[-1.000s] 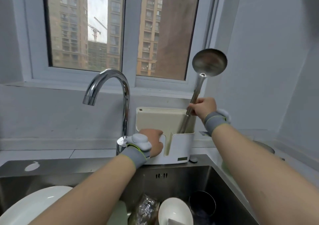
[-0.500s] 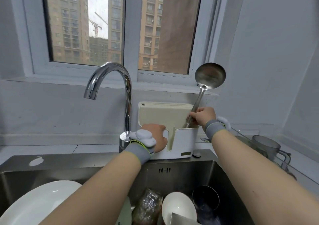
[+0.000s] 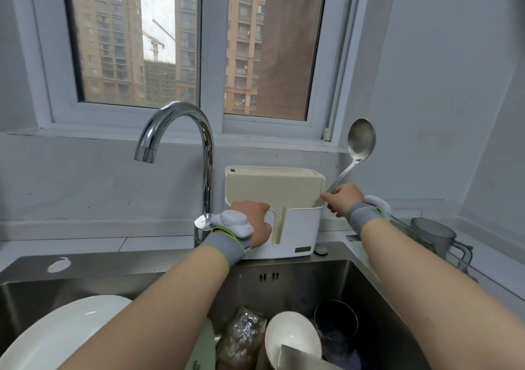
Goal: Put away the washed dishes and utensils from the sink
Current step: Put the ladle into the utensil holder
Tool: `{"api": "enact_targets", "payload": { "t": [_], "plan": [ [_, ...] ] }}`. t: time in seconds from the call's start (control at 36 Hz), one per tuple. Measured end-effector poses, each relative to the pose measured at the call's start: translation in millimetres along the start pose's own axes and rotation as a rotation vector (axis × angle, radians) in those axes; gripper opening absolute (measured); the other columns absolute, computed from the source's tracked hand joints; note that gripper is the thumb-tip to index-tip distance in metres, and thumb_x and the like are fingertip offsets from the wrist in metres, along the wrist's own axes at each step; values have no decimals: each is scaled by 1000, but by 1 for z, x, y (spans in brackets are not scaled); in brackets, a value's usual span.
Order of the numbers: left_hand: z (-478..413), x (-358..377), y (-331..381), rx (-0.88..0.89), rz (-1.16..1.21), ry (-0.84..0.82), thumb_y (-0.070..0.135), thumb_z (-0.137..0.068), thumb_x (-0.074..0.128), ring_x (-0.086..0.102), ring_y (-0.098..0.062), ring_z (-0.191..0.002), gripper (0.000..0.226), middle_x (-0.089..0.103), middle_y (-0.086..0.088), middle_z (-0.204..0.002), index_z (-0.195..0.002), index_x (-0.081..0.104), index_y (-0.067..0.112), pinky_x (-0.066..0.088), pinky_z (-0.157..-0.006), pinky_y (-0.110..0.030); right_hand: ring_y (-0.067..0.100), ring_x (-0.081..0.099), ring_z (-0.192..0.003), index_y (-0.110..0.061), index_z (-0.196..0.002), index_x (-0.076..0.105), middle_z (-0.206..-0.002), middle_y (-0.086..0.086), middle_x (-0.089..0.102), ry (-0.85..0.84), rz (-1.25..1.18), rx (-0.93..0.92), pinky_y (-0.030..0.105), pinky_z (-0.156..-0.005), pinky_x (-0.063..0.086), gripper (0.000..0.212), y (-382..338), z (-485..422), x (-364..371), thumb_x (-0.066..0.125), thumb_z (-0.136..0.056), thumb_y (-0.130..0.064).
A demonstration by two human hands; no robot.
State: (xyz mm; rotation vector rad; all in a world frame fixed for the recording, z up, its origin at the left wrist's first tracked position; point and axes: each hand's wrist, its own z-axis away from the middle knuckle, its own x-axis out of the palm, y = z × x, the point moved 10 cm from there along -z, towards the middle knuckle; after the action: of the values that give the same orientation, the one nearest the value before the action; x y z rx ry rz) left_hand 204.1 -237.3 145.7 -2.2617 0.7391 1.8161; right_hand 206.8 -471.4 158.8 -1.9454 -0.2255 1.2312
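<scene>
Soft daylight from the window (image 3: 113, 43) glints on the faucet (image 3: 206, 142) (frame edges bow), leaving the sink (image 3: 284, 287) dim

ladle (image 3: 360, 141): silver | holder (image 3: 295, 227): white, cream insert | faucet (image 3: 181, 131): chrome | plate (image 3: 65, 332): white | bowl (image 3: 289, 338): white | wristbands (image 3: 224, 244): grey, yellow-green trim

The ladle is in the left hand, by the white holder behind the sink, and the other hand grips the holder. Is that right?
Not quite. The head view shows the ladle in the right hand, by the white holder behind the sink; it is the left hand that grips the holder.
</scene>
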Motion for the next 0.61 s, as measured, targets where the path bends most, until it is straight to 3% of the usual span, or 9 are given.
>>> {"api": "enact_targets", "payload": {
  "t": [0.17,0.31,0.42,0.5,0.61],
  "plan": [
    [-1,1,-1,-18,13,-10,24,-90,44,55,-28,-117,44,57,-6,-130,-133,47,19,45,-93,-32,30,60,-68,-3,-74,60,-83,17,70,-12,129,16,36,-75,54,34,-7,17,-5,56,-88,-33],
    [-1,-1,-5,-39,56,-21,23,-91,43,53,-28,-120,45,54,-5,-134,-136,44,19,45,-96,-32,30,51,-73,-10,-56,43,-64,8,50,-17,307,-84,26,-53,34,36,-29,35,4,53,-89,-23],
    [-3,-1,-8,-55,93,-3,24,-91,44,52,-27,-121,45,54,-5,-134,-136,45,20,44,-97,-32,33,61,-90,-11,-82,56,-88,15,61,-65,348,-157,28,-66,39,9,-40,43,20,52,-86,-19],
    [-2,-2,-9,-58,96,24,25,-91,44,53,-28,-120,44,56,-5,-132,-135,46,21,44,-96,-31,33,58,-105,-9,-104,58,-111,14,63,-63,342,-187,31,-80,43,20,-42,48,25,51,-87,-19],
    [0,-3,-7,-47,107,49,25,-91,45,52,-28,-120,44,56,-6,-131,-134,47,21,43,-97,-31,31,57,-107,-9,-112,57,-117,12,62,-78,380,-186,30,-84,44,26,-42,52,29,52,-88,-20]
  ]
}}
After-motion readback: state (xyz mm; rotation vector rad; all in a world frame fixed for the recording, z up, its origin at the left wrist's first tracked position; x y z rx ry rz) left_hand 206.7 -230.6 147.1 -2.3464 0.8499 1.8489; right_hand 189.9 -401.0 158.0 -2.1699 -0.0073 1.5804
